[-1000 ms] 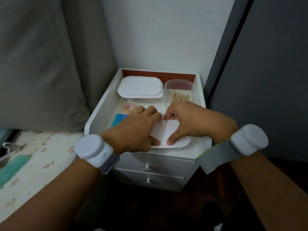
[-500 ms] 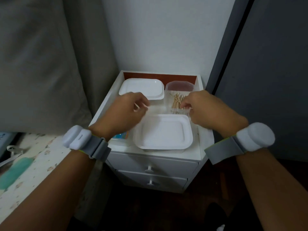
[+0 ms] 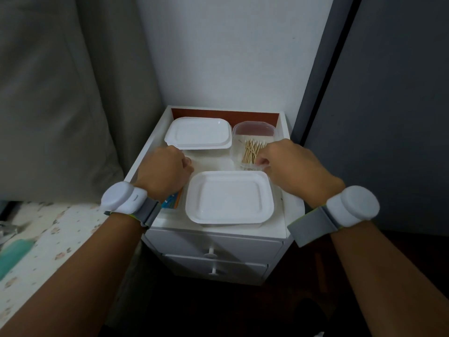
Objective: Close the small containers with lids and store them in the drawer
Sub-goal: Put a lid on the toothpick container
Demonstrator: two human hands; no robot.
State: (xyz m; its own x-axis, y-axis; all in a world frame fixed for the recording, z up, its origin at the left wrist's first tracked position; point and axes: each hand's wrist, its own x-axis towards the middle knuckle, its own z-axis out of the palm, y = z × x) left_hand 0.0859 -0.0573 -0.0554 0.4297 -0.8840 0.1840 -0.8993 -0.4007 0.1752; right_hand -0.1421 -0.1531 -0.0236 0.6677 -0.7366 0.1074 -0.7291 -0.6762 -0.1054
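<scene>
A white-lidded container (image 3: 228,198) sits shut at the front of the top tray of a small white drawer unit (image 3: 284,229). Behind it on the left lies a second white-lidded container (image 3: 198,133). At the back right stands a clear container (image 3: 252,128) without a lid, holding cotton swabs (image 3: 251,152). My right hand (image 3: 291,166) pinches the near rim of that clear container. My left hand (image 3: 162,171) hovers over the tray's left side with curled fingers and nothing visible in them.
Two closed drawers with knobs (image 3: 210,252) (image 3: 213,272) are below the tray. A blue packet (image 3: 173,201) peeks out under my left wrist. A grey cushion (image 3: 48,105) and patterned sheet (image 3: 48,229) lie left, a dark panel (image 3: 388,117) right, a white wall behind.
Both hands came off the front container's lid. The left hand drew back to the tray's left side and the right hand moved to the clear container's near rim.
</scene>
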